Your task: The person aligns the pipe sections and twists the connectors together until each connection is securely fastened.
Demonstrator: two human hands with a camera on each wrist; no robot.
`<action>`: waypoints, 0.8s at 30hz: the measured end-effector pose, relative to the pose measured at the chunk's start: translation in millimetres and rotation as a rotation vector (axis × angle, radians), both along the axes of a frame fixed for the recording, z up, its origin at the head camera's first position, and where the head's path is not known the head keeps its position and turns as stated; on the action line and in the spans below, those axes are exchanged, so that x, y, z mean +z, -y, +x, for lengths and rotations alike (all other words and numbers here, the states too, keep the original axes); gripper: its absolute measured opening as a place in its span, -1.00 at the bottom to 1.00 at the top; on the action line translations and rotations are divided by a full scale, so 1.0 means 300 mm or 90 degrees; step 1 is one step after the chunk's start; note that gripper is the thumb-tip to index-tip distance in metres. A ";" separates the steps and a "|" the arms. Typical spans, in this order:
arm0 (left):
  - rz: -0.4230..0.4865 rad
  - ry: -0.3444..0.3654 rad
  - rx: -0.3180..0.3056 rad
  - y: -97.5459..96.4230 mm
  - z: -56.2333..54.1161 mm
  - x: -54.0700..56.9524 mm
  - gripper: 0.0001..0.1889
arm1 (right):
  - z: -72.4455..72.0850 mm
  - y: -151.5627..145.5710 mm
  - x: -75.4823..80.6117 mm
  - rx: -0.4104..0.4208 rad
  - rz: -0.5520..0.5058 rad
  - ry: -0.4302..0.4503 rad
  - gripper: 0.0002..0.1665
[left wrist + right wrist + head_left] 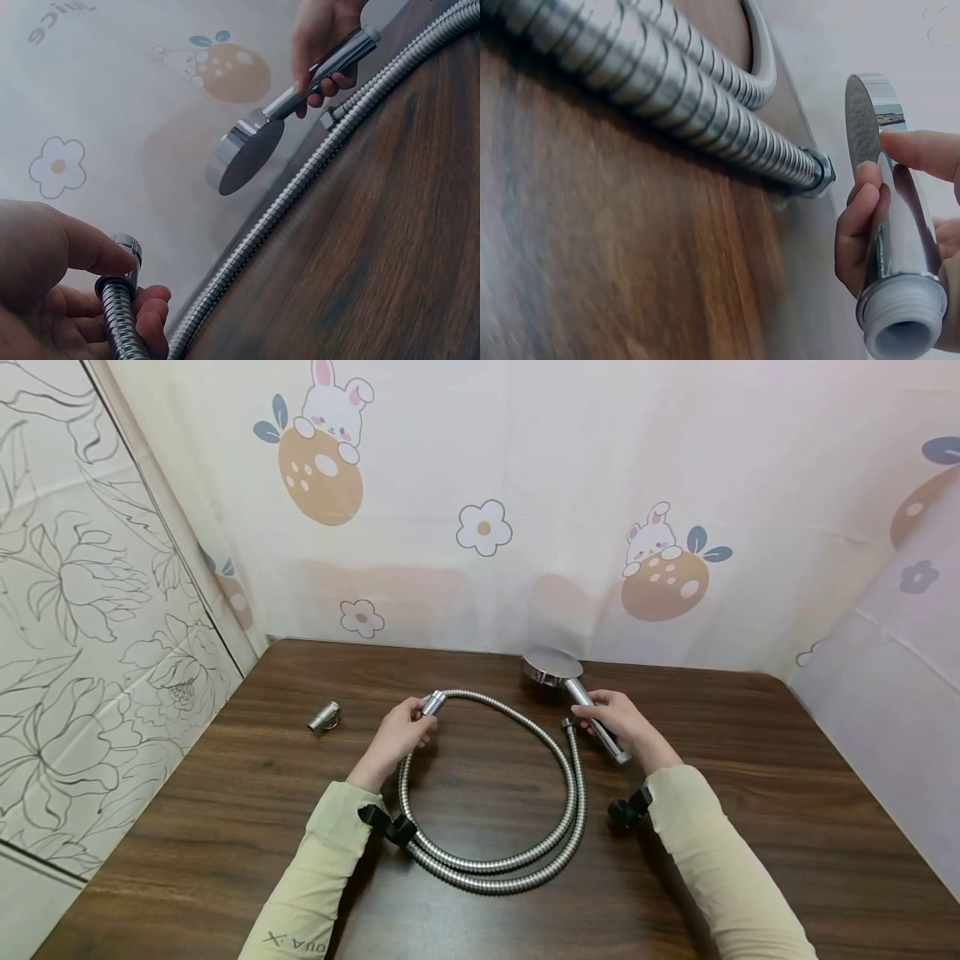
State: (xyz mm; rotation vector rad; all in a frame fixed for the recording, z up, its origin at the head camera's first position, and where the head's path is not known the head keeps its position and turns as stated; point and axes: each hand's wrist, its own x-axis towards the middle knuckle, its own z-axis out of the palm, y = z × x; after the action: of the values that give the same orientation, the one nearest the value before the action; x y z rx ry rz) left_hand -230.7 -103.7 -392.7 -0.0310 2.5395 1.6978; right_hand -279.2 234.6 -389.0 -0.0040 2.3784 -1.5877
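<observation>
In the head view my left hand [401,731] pinches the chrome end fitting [433,702] of a coiled metal shower hose [572,793]. The left wrist view shows thumb and fingers around that fitting, the ribbed hose running down from it. My right hand [618,718] grips a chrome shower head [551,666] by its handle, with the round head pointing away toward the wall. At the handle's near end, an open white threaded neck [904,324] faces the right wrist camera. The hose's other end, with a hex nut [567,724], lies on the table just left of the right hand.
A small metal connector [325,717] lies on the dark wooden table [225,827] left of the left hand. Behind the table's far edge hangs a curtain [420,485] printed with rabbits and flowers. A floral panel [90,610] stands along the left side.
</observation>
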 end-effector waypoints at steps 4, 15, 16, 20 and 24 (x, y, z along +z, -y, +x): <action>-0.001 -0.001 -0.007 -0.006 -0.002 -0.003 -0.69 | 0.004 0.014 0.000 0.008 -0.023 -0.007 -0.48; 0.004 -0.008 -0.014 -0.014 0.005 0.003 -0.74 | 0.038 0.054 0.023 -0.001 -0.065 -0.013 -0.31; 0.004 -0.007 -0.014 -0.014 0.005 0.004 -0.74 | 0.040 0.057 0.024 -0.003 -0.074 -0.016 -0.30; 0.007 -0.005 -0.015 -0.017 0.007 0.004 -0.72 | 0.045 0.069 0.023 -0.018 -0.098 -0.030 -0.29; 0.007 -0.007 -0.016 -0.020 0.011 0.010 -0.71 | 0.043 0.077 0.012 -0.038 -0.100 -0.043 -0.32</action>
State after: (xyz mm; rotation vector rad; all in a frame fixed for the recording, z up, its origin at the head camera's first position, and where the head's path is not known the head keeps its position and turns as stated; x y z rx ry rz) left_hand -227.4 -97.5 -389.7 0.0107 2.5263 1.7077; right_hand -266.2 211.5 -385.3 -0.0199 2.3159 -1.8267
